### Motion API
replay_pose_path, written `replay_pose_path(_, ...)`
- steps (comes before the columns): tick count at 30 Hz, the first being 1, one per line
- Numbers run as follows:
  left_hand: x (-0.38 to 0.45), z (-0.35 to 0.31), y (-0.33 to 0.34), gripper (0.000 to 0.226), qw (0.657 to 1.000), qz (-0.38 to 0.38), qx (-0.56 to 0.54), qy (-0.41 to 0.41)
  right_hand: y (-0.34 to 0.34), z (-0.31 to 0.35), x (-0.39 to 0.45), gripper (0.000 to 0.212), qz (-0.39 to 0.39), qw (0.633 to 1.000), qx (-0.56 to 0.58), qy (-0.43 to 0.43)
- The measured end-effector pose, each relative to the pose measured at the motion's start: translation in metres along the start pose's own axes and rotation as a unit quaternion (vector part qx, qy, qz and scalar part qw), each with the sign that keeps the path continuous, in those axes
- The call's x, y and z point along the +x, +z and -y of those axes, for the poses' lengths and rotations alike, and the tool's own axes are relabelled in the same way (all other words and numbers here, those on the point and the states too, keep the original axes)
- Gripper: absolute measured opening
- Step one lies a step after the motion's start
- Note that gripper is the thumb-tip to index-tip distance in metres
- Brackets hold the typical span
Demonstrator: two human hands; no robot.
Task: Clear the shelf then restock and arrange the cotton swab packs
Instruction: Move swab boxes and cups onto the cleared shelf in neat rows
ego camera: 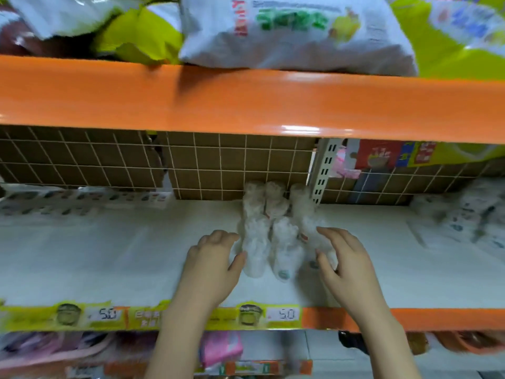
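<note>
The clear, white-filled plastic cotton swab packs (276, 228) lay in short rows mid-shelf, reaching the white shelf's (109, 258) back edge. The left hand (213, 266) and right hand (345, 262) flanked them, fingers loosely spread, seemingly touching but gripping nothing, though blur obscured contact. Squeezing unevenly could have skewed the slippery rows.

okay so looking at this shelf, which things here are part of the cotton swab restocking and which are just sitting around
Part of the job:
- cotton swab packs, grouped mid-shelf
- white shelf they lie on
- left hand and right hand, flanking the packs

Just sitting around:
- big bags on the orange shelf above
- price tags on the front edge
- pink packet on the shelf below
</note>
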State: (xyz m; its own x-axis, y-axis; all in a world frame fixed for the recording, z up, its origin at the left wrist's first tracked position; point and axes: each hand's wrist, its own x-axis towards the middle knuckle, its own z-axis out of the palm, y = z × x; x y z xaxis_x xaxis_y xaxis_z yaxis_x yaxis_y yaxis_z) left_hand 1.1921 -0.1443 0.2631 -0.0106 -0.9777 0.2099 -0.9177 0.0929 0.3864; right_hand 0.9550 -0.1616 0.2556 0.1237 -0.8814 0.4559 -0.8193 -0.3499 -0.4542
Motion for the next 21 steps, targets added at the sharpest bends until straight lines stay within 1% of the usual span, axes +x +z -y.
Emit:
replay_pose_path(3, -0.004, -0.045, 0.016, 0.054, 0.999, -0.038, 0.010, 0.025, -0.022, -0.040, -0.009, 0.042, 0.009, 1.000, -0.011, 0.019)
replay_pose_path(5, -0.009, -0.068, 0.026, 0.053, 0.998, -0.044, 0.009, 0.037, -0.029, -0.062, -0.018, 0.047, 0.029, 0.999, -0.012, 0.025)
replay_pose_path(8, -0.014, -0.094, 0.038, 0.050, 1.000, -0.013, 0.014, 0.022, -0.036, -0.083, -0.027, 0.045, 0.054, 0.998, -0.010, 0.038)
replay_pose_path(12, -0.016, -0.110, 0.048, 0.043, 0.999, 0.009, 0.023, 0.027, -0.040, -0.093, -0.032, 0.040, 0.088, 0.995, 0.004, 0.048)
replay_pose_path(15, -0.013, -0.115, 0.050, 0.041, 0.999, 0.010, 0.005, 0.041, -0.040, -0.097, -0.030, 0.041, 0.095, 0.994, 0.011, 0.050)
replay_pose_path(21, 0.000, -0.112, 0.053, 0.034, 0.998, -0.020, -0.031, 0.056, -0.036, -0.099, -0.025, 0.039, 0.109, 0.992, -0.006, 0.060)
